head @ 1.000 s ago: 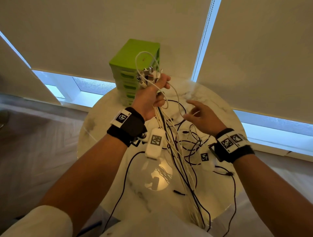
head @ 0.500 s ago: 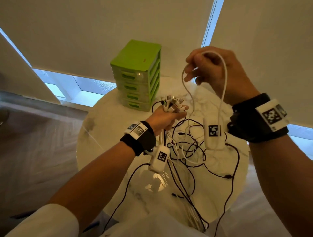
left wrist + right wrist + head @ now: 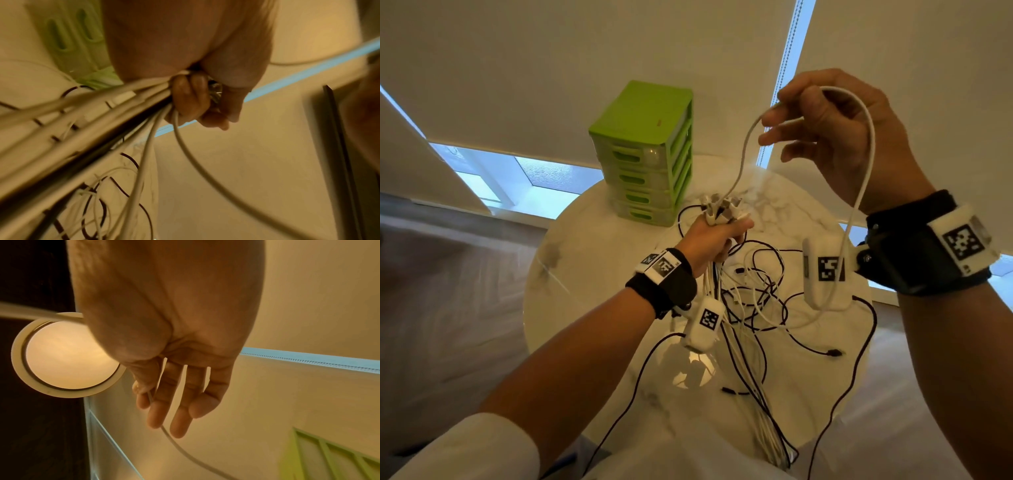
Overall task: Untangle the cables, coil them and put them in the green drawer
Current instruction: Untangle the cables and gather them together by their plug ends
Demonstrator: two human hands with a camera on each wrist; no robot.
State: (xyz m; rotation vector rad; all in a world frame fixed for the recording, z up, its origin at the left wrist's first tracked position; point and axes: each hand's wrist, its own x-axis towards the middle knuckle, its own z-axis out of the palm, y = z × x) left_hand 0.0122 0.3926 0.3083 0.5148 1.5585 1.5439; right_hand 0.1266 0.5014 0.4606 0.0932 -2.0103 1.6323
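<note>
Early stage: my left hand (image 3: pixel 710 236) grips the bunched plug ends of the cables (image 3: pixel 751 294) above the table (image 3: pixel 592 274), my right hand (image 3: pixel 835 137) pinches one white cable (image 3: pixel 868 154) raised clear, nothing coiled, green drawer (image 3: pixel 645 150) unit's drawers all closed.

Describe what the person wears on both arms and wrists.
Each wrist carries a black strap: left wrist strap, right wrist strap. White blocks printed with black square codes sit on them, and a white pod hangs below. A white sleeve covers the left upper arm.
</note>
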